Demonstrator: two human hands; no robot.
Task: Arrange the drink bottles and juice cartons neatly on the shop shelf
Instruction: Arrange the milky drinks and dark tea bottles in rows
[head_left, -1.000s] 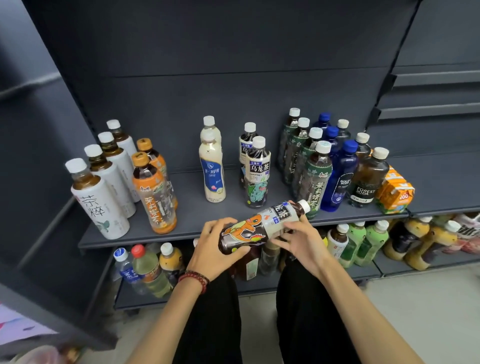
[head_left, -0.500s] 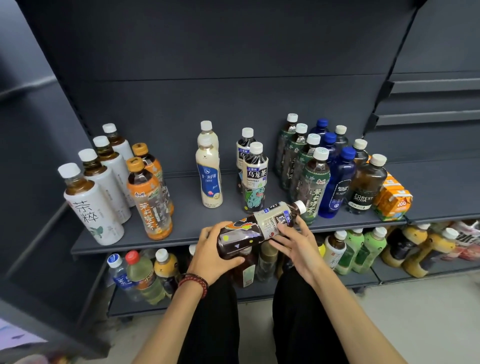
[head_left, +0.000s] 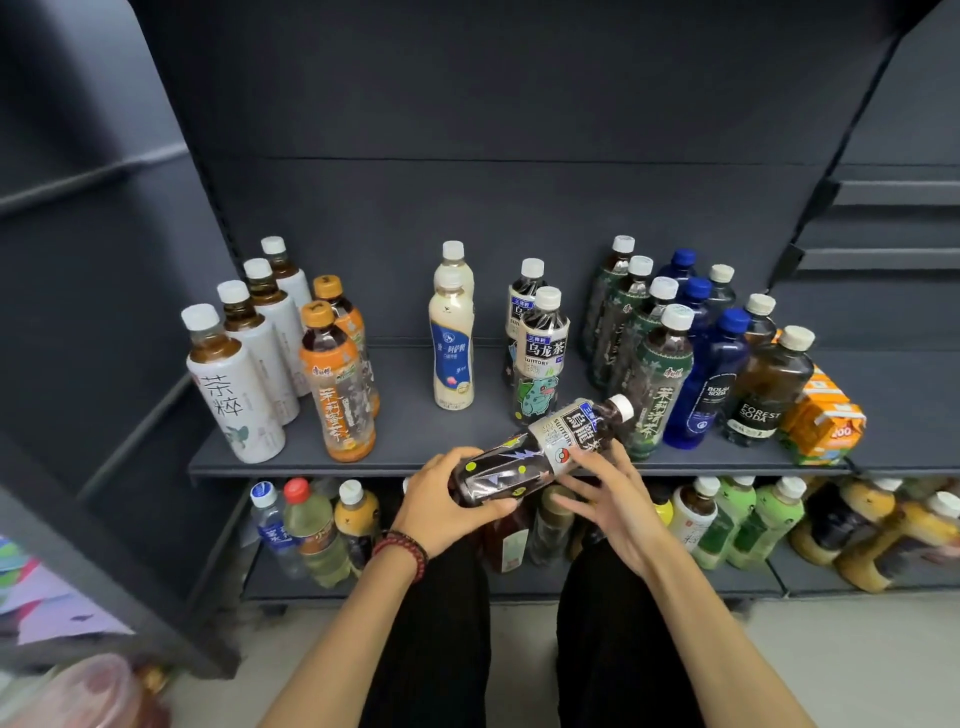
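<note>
My left hand (head_left: 441, 506) grips the base of a dark oolong tea bottle (head_left: 524, 460) that lies tilted, its white cap pointing up and right, over the front edge of the grey shelf (head_left: 410, 436). My right hand (head_left: 610, 501) touches the bottle's label end with spread, fairly straight fingers and the thumb. Two matching oolong bottles (head_left: 543, 358) stand just behind. Orange juice cartons (head_left: 826, 423) sit at the shelf's right end.
Rows stand on the shelf: white-label tea (head_left: 231, 387) and orange tea (head_left: 337, 397) on the left, milk tea (head_left: 452, 345) in the middle, green jasmine tea (head_left: 660, 382), blue soda (head_left: 719, 374) and dark soda (head_left: 769, 392) on the right. The lower shelf (head_left: 519, 584) holds several mixed bottles.
The held bottle has rolled about its long axis; the orange picture gave way to a lightning pattern. My right hand's fingers loosened from the neck and spread. The view moved slightly closer.
</note>
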